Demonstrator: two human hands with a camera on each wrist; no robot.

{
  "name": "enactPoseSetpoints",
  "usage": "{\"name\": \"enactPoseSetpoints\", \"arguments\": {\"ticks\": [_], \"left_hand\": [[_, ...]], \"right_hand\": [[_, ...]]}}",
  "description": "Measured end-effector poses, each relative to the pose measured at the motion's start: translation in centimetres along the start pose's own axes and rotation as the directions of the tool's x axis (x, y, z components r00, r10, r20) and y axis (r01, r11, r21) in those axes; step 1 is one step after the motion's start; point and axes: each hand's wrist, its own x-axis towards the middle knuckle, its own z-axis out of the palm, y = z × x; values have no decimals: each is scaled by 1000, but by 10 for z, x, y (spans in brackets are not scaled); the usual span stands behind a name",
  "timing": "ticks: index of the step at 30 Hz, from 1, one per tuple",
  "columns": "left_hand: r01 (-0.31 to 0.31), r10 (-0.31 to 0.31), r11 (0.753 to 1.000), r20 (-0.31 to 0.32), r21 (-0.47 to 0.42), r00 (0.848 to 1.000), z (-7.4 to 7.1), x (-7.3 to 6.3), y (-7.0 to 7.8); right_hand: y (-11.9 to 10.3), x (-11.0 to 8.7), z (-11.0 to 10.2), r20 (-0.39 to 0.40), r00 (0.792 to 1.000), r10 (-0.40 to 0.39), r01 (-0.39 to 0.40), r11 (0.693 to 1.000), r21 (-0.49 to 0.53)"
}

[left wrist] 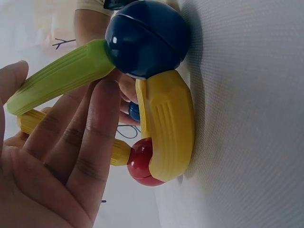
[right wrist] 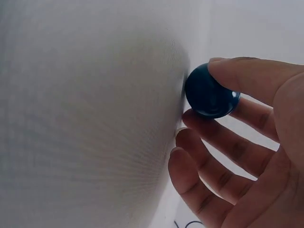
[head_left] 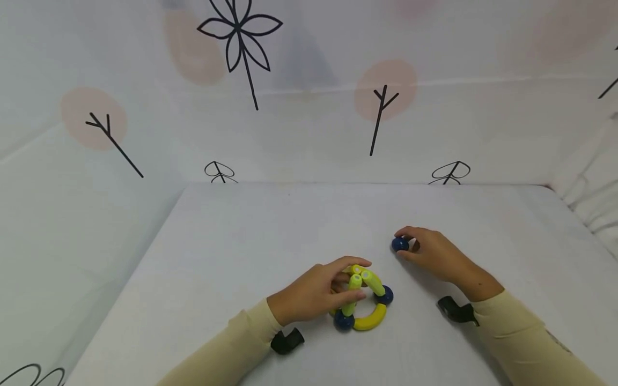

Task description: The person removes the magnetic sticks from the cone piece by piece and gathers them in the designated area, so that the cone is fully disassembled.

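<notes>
In the head view my left hand (head_left: 316,289) holds the upper rods of a small frame of magnetic building rods and balls. Its curved yellow rods (head_left: 370,318) and blue balls (head_left: 344,320) form a ring on the table, with light green rods (head_left: 373,282) leaning up to meet at the top. The left wrist view shows a red ball (left wrist: 144,163) at the ring's far side, hidden from above by the hand. To the right, my right hand (head_left: 436,256) pinches a loose blue ball (right wrist: 210,91) between thumb and fingers, at the table surface.
The table (head_left: 289,225) has a white cloth over it. A pale backdrop (head_left: 309,134) printed with flowers and twigs rises behind its far edge. Black wrist mounts (head_left: 456,310) show under both sleeves.
</notes>
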Motion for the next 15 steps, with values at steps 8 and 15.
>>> {"name": "enactPoseSetpoints", "arguments": {"ticks": [8, 15], "left_hand": [[12, -11, 1000, -7, 18, 1000, 1, 0, 0], [27, -27, 999, -4, 31, 1000, 0, 0, 0]], "right_hand": [[-7, -4, -2, -26, 1000, 2, -4, 999, -43], [-25, -13, -15, -142, 989, 35, -46, 996, -78]]}}
